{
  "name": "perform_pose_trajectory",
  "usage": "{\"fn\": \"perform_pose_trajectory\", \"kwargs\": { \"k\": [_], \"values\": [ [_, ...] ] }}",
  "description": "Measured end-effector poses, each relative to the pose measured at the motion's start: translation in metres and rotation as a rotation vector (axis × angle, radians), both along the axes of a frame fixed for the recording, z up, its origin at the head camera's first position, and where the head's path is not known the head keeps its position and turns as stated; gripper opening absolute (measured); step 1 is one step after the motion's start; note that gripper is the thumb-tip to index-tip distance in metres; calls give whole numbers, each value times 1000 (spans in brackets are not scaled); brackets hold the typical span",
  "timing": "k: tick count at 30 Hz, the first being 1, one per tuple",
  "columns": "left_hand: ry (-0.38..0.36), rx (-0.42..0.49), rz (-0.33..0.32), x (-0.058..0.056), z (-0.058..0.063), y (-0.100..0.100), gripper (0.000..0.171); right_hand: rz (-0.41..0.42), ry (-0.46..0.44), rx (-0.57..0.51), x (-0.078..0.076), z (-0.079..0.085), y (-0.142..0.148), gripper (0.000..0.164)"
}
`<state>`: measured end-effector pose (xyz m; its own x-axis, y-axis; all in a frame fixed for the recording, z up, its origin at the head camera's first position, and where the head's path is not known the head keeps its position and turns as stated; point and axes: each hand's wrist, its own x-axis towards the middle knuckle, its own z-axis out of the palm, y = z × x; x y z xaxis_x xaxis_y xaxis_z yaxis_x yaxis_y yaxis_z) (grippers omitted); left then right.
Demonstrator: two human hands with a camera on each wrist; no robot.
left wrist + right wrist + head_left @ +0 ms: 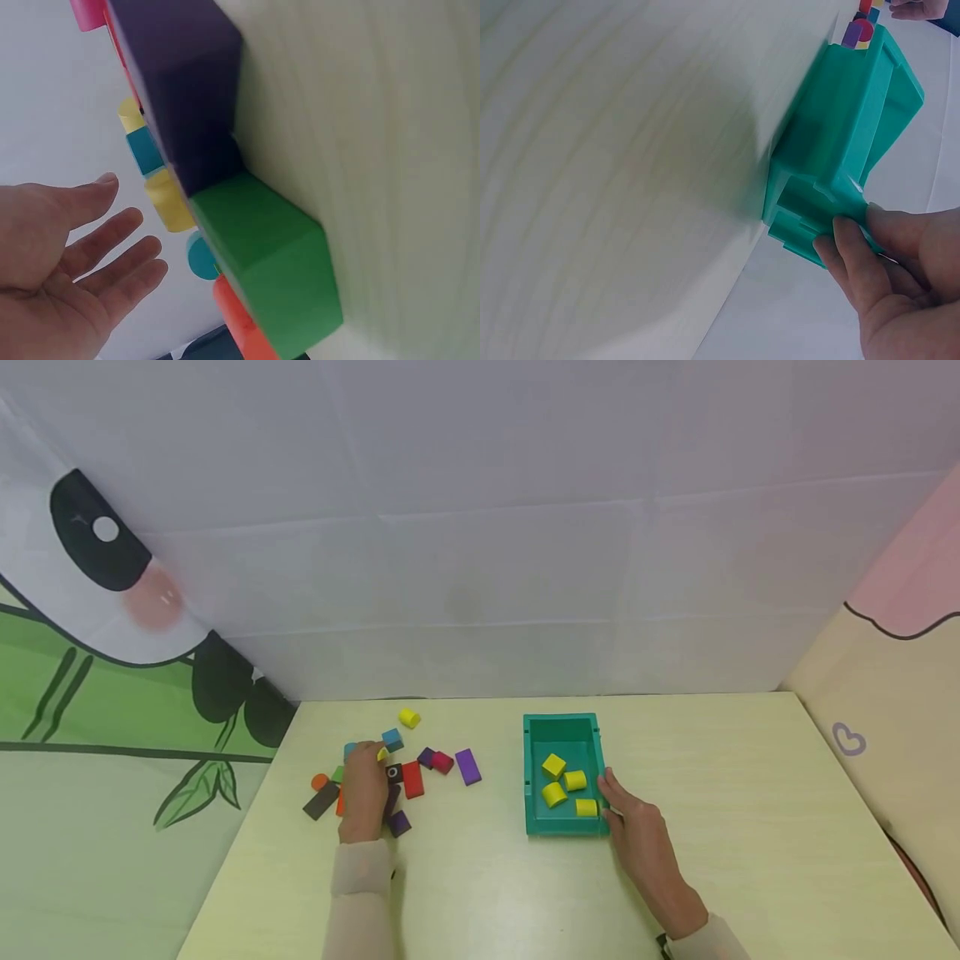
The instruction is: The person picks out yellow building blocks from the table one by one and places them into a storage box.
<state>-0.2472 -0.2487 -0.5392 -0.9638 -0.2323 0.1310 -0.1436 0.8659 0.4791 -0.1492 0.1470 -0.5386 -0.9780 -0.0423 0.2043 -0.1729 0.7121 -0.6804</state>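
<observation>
Right hand [647, 847]: one, pinching one teal bin [566, 827] by its rim.
Left hand [364, 793]: one, fingers parted, partly hiding one green block [337, 775].
Bin contents: four yellow blocks [554, 794].
Near yellow cylinder [382, 754]: one, beside the left hand, partly hidden; contact unclear.
Far yellow cylinder [408, 718]: one, behind a blue cube [392, 740].

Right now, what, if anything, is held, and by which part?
The right hand holds the teal bin by its right-side rim; the left hand appears to hold nothing.

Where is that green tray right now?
In the head view, the tray sits on the table, right of centre; the right hand holds its right edge, and a purple block lies apart to its left.
</observation>
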Motion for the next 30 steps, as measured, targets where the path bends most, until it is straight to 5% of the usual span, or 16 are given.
{"fn": "perform_pose_trajectory", "kwargs": {
  "k": [30],
  "values": [
    [-136,23,20,-6,-8,-9,33,5,6,-1,-1,0,1,59]
  ]
}}
